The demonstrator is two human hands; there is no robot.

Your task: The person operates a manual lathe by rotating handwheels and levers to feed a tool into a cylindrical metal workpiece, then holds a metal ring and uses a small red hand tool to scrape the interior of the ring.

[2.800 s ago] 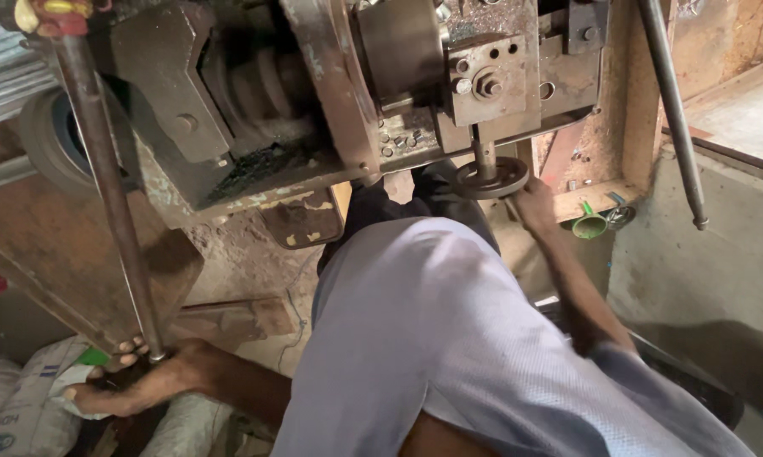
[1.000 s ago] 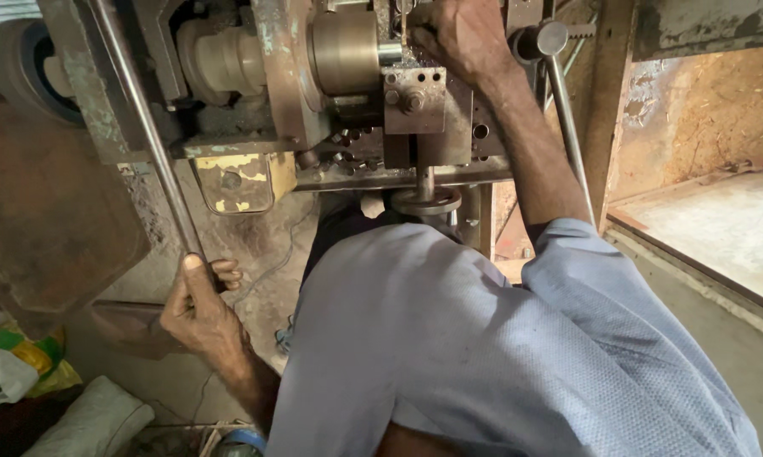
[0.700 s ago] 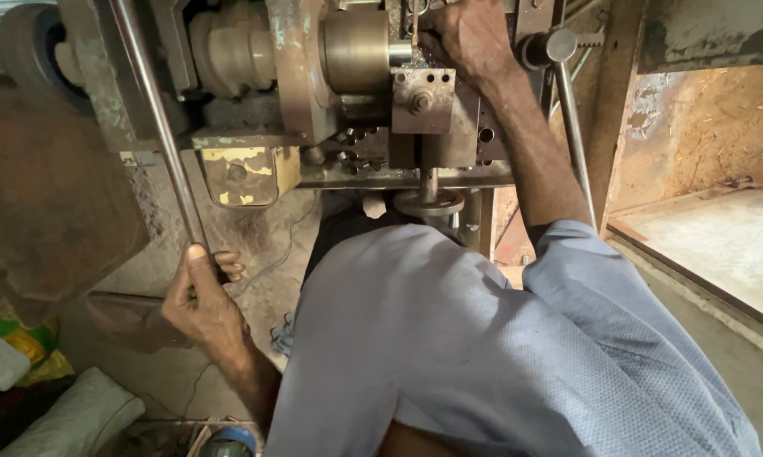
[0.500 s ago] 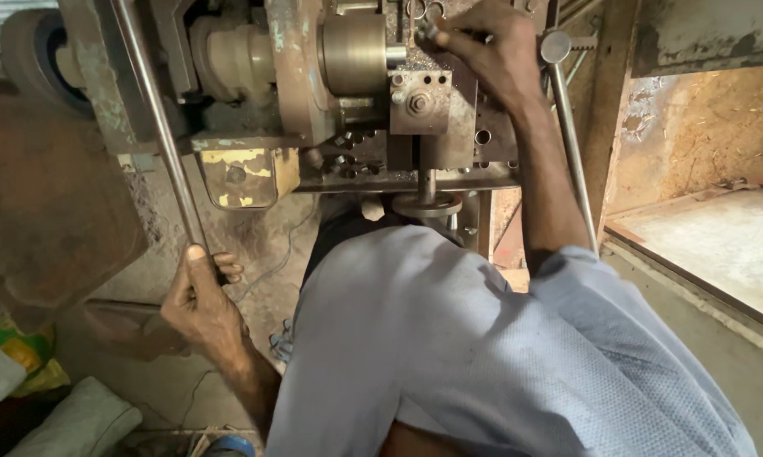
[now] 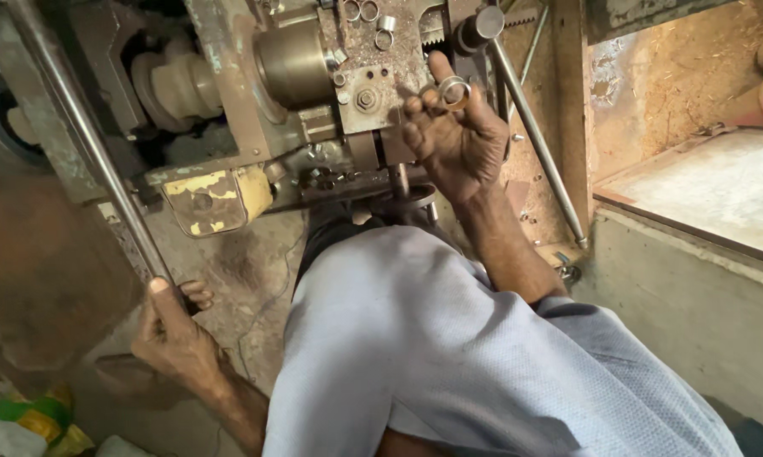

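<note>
At the far left, some bags [image 5: 17, 423] in green, yellow and white lie on the floor. Just right of them, the left hand [image 5: 174, 338] is wrapped tight around a long steel lever [image 5: 89, 152]. The lever slants up to the top left. The hand grips it low down, likely because that is where it is easy to pull.

Next comes the old, rusty machine [image 5: 314, 101]. It has a stepped pulley [image 5: 178, 85], a round drum [image 5: 292, 63] and a small yellow box [image 5: 216, 199] with chipped paint. A few loose metal rings [image 5: 369, 13] sit on top of the machine, close by and easy to grab.

In front of the machine, the right hand [image 5: 453, 135] is raised. Its fingertips [image 5: 436, 89] pinch one small metal ring [image 5: 453, 91], and the other fingers are spread. The ring is up in the air, just in front of the machine's block, apart from the loose rings. It is held by its edge, maybe so it can be seen well.

A thin rod [image 5: 538, 152] slants down to the right of the hand. A concrete ledge [image 5: 703, 195] lies at the far right.

A moment ago the right hand was up on the machine top. Now it has come down and away with the ring. The left hand still holds the lever.
</note>
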